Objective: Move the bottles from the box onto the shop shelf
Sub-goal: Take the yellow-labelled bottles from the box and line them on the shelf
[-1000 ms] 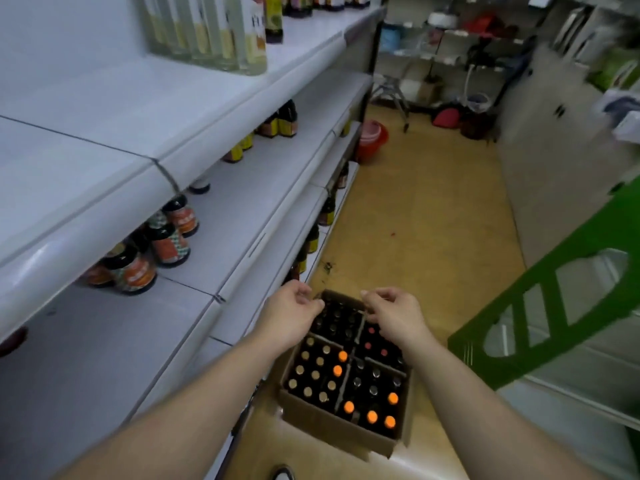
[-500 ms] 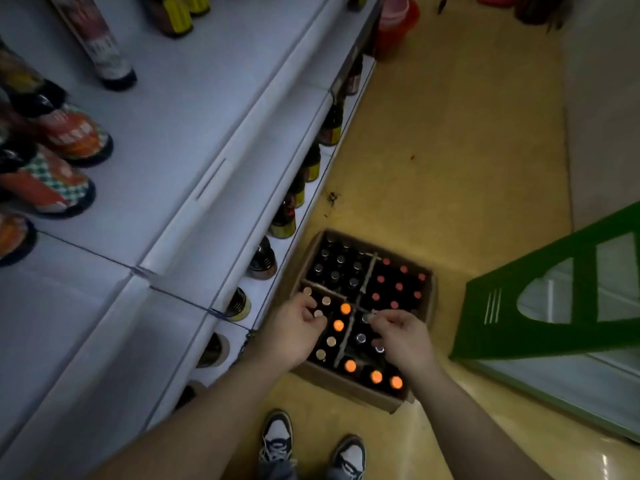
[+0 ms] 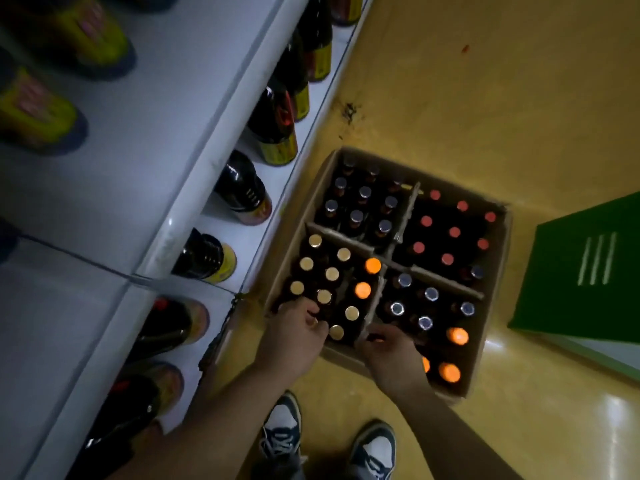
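Observation:
An open cardboard box (image 3: 343,355) stands on the yellow floor, split by dividers into four compartments full of dark bottles. Gold-capped bottles (image 3: 332,274) fill the near-left compartment, with orange caps (image 3: 372,265) beside them. My left hand (image 3: 294,337) reaches into that compartment's near corner, fingers curled round a bottle neck whose cap is hidden. In the near-right compartment my right hand (image 3: 391,355) grips a bottle, an orange cap showing under the fingers. Silver-capped (image 3: 360,192) and red-capped bottles (image 3: 453,232) fill the far compartments.
White shop shelves (image 3: 166,126) run along the left. Dark sauce bottles (image 3: 239,192) stand on the lowest shelf right beside the box. A green frame (image 3: 588,265) stands on the floor to the right. My shoes (image 3: 282,431) are just behind the box.
The view has dropped closer to the box. Both hands have gone down from above the box into its near compartments and closed on bottle necks.

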The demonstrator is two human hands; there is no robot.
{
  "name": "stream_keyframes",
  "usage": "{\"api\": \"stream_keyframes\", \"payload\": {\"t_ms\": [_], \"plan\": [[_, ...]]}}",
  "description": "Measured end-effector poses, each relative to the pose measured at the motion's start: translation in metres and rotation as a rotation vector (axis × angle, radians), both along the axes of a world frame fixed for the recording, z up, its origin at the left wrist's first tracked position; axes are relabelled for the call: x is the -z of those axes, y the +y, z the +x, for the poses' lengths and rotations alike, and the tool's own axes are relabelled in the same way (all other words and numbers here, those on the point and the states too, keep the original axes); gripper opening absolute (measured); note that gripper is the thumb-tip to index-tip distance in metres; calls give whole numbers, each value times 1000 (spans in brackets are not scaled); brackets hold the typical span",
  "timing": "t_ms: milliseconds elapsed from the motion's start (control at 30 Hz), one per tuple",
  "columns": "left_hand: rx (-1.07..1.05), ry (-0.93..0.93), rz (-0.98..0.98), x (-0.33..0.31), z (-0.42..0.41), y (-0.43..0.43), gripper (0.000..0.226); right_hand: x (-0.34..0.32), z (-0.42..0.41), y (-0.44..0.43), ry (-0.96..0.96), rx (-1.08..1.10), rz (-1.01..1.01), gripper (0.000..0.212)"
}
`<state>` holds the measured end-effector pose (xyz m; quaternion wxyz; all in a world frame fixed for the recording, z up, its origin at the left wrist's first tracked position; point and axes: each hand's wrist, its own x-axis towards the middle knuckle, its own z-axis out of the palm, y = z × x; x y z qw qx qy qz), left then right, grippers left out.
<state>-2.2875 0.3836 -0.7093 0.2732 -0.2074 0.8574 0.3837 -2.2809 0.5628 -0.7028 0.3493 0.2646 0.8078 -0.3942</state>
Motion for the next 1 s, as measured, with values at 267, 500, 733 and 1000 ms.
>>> {"api": "stream_keyframes", "payload": {"t_ms": [267, 500, 733, 1000], "plan": [[413, 33, -374, 96, 5, 5, 47, 108, 3, -32, 44, -270, 119, 38], [627, -18, -565, 131, 8, 8, 41, 145, 12, -52, 58, -438, 302, 43], [649, 46, -544, 137, 3, 2, 33, 149, 14, -44, 171, -482, 324, 29], [614, 125, -451, 122, 8, -9, 27, 133, 26, -32, 202, -419, 269, 29]]}}
